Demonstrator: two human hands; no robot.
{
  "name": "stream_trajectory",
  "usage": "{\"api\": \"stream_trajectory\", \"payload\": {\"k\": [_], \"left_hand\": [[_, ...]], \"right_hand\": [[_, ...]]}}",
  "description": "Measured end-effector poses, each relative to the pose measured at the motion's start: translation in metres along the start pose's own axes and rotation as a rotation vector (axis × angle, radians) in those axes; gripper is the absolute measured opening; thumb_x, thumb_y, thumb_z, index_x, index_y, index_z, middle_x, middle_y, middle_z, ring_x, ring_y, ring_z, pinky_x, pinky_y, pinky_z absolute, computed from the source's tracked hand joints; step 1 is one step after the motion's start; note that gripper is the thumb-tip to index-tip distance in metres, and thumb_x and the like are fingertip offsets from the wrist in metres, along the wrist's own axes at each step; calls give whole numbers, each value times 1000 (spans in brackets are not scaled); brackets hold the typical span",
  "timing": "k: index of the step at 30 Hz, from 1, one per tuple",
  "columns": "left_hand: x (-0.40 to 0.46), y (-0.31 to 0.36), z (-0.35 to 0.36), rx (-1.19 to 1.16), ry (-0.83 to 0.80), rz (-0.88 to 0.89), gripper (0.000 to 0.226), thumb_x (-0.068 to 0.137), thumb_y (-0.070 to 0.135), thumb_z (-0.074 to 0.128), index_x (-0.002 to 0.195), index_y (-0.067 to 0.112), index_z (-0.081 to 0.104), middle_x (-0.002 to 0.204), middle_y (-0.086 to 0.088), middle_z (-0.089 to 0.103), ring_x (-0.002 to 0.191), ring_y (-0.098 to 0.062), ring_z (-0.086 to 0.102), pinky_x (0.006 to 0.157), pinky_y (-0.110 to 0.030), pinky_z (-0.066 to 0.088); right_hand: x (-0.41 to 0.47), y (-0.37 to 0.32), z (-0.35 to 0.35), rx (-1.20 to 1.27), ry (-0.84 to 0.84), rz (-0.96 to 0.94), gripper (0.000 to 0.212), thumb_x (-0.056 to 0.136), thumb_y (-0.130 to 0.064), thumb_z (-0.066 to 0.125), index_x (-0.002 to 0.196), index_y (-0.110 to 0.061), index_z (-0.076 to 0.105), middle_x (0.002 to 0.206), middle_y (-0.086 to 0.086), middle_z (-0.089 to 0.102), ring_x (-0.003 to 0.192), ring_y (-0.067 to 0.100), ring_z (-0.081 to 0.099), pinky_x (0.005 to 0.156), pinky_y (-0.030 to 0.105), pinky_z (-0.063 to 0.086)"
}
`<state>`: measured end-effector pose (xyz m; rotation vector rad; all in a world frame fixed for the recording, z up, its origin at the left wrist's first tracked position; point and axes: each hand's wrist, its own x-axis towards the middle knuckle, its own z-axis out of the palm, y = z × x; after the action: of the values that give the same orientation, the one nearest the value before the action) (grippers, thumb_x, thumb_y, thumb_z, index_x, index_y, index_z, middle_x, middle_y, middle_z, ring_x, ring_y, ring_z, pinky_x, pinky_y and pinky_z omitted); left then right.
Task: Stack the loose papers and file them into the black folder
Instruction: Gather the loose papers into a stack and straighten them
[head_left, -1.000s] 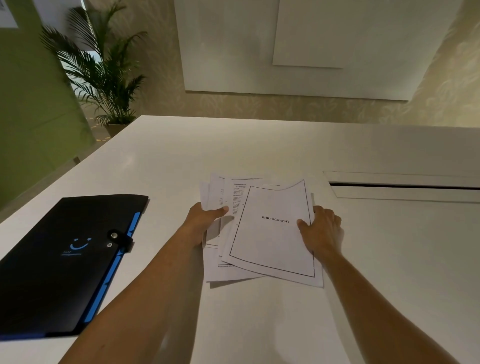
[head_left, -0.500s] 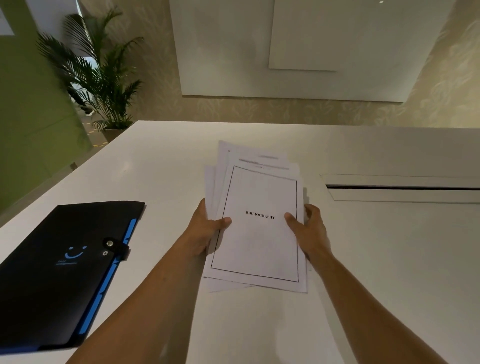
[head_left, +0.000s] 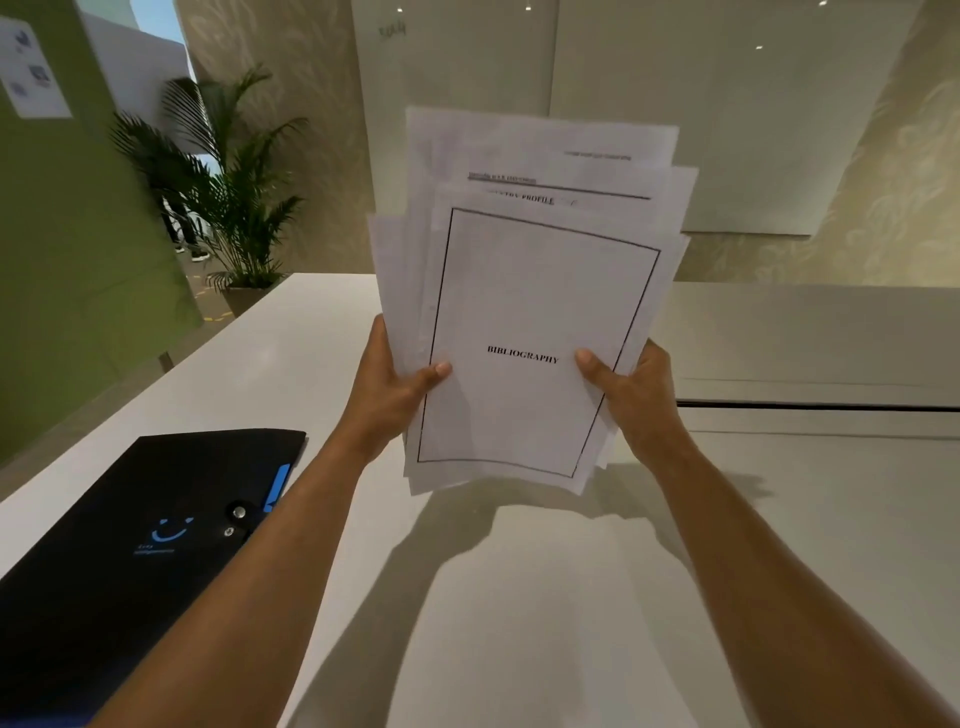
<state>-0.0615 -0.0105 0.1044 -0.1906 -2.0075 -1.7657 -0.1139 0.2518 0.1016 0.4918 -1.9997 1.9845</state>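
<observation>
Far left, the black folder (head_left: 130, 530) lies flat on the white table (head_left: 291, 364), snapped closed, a potted palm (head_left: 228, 192) standing behind the table's far corner. Next over, the left hand (head_left: 387, 387) grips the left edge of the loose papers (head_left: 530, 322), thumb on the front sheet. The stack's upright above the table, unevenly fanned, "BIBLIOGRAPHY" page facing the camera. The right hand (head_left: 631, 389) clamps the right edge the same way.

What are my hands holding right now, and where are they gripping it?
Both grip the stack of papers by its lower side edges: left hand on the left edge, right hand on the right.
</observation>
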Motion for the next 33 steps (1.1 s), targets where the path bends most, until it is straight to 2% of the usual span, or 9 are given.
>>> {"api": "stream_trajectory", "payload": {"k": [4,6,8,11,15,19,23,28,33], "left_hand": [[0,11,-5,-11,9,44,67,76,28,80,123,41,35,113,20,59,101,-4,64,74,-23,57],[-6,6,-6,-40,22,19,70,70,29,84,120,41,38,114,15,59,97,-1,64,70,-20,56],[-11,0,-3,-47,88,3,66,65,29,86,112,48,43,113,11,59,97,0,63,70,-20,56],[-16,-6,4,-44,168,-14,58,66,25,81,100,57,48,106,16,61,91,2,63,69,-21,55],[-17,-10,8,-37,241,-3,52,74,13,74,101,50,49,101,18,62,87,2,64,64,-18,54],[-19,-10,12,-85,288,-35,43,73,12,69,101,38,48,99,12,64,83,-2,65,69,-25,56],[-18,-7,17,-39,309,-53,35,70,12,64,92,37,52,89,14,65,79,-7,65,70,-32,58],[-16,-9,20,-69,322,-141,25,69,16,57,89,30,55,89,8,65,79,-12,63,71,-36,55],[-17,-15,25,-53,243,-110,11,84,28,64,94,30,60,95,6,69,89,-15,66,74,-33,56]], "right_hand": [[-2,-7,3,16,-32,0,52,76,-20,78,124,-10,60,115,5,72,105,20,70,87,40,57],[-9,-2,6,-9,-60,39,57,72,-18,77,124,-16,55,115,4,70,103,18,69,83,36,58],[-16,4,11,-18,-70,79,55,68,-14,74,117,-23,52,109,3,70,94,13,71,74,26,58],[-22,10,25,-21,-24,118,50,67,-4,67,110,-24,50,97,0,70,78,3,71,63,18,54],[-27,10,35,-18,26,125,44,64,-5,63,98,-30,52,95,-7,67,74,-6,68,58,10,52],[-31,13,37,16,38,131,44,65,-5,62,104,-22,53,97,-4,68,75,-3,68,60,13,53],[-32,11,45,-38,66,112,42,70,1,61,94,-33,54,93,-8,67,74,-4,66,57,9,50],[-31,15,46,-35,71,137,41,75,3,58,102,-27,54,100,-3,67,88,11,66,58,11,50],[-31,20,50,-76,73,136,41,81,1,57,111,-26,51,102,-11,65,92,7,64,60,9,47]]}}
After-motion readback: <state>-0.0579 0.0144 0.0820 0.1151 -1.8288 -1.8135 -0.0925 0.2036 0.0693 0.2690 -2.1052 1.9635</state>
